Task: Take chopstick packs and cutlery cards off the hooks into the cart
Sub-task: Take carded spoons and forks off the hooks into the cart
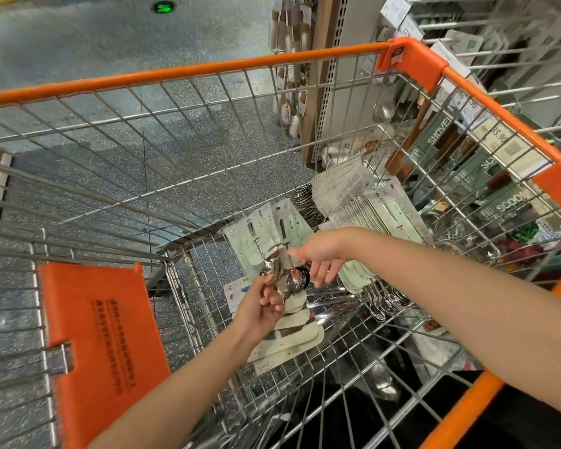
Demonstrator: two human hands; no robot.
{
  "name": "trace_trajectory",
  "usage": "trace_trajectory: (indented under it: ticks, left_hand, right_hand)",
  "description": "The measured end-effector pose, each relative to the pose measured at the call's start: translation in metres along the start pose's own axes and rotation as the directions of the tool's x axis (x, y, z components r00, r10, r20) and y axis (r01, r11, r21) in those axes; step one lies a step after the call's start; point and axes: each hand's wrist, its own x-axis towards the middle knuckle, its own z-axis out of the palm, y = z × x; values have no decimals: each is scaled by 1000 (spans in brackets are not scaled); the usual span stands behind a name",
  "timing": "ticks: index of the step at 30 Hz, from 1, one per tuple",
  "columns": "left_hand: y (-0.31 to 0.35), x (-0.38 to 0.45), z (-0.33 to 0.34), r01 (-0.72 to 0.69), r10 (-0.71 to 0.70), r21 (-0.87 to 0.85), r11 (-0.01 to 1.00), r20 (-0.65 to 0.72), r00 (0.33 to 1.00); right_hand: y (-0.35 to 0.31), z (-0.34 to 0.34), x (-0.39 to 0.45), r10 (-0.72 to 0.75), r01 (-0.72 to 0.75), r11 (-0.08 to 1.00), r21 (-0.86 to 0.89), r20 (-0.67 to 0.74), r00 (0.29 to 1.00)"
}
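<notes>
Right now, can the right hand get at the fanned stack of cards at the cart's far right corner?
Probably yes. The right hand is open and holds nothing, and the fanned stack of cards lies uncovered just beyond it inside the cart. The left hand grips a spoon bundle lower down, out of the way.

The silver wire cart (208,131) has orange plastic rims and an orange flap (101,338); pale green cutlery cards (363,215) carry shiny, seemingly steel spoons; the grey floor (78,43) is white-speckled.
</notes>
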Motion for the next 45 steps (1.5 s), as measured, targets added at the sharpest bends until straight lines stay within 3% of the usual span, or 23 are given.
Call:
trace_trajectory:
  ticks: [5,8,11,16,19,21,23,30,37,41,45]
  left_hand:
    - [4,-8,5,-37,43,111,993,-48,998]
    - [2,-12,12,-76,105,275,958,-93,990]
    - [1,-12,10,-89,162,423,902,-140,977]
    - [-4,-1,2,-43,174,569,821,-177,969]
    - [-10,3,1,-123,243,660,741,-93,966]
    - [-10,3,-1,-154,230,669,728,-26,973]
    - [-7,7,-6,-109,174,594,797,-54,983]
    - [-4,17,-10,-60,130,471,880,-118,984]
    - [-1,18,-23,-23,125,453,891,-197,972]
    - [0,16,-30,53,44,552,832,-162,986]
    - [9,8,-19,117,-13,673,730,-158,987]
  right_hand:
    - [-12,14,11,9,-8,990,144,-8,1000]
    - [-29,17,23,72,-78,992,99,68,995]
    - [-45,25,39,96,-102,967,233,36,995]
    - [-44,46,67,165,-164,985,43,-24,986]
    - [-36,43,68,98,-100,995,-11,-122,988]
    - [-27,37,72,114,-111,993,27,-167,979]
    - [-18,32,75,168,-154,984,93,-172,971]
    - [-8,23,70,145,-121,933,340,-45,988]
    - [-16,4,49,89,-95,933,347,33,995]
    - [-23,-10,17,13,-28,898,438,37,999]
    - [-22,-20,-23,-31,36,908,416,-19,999]
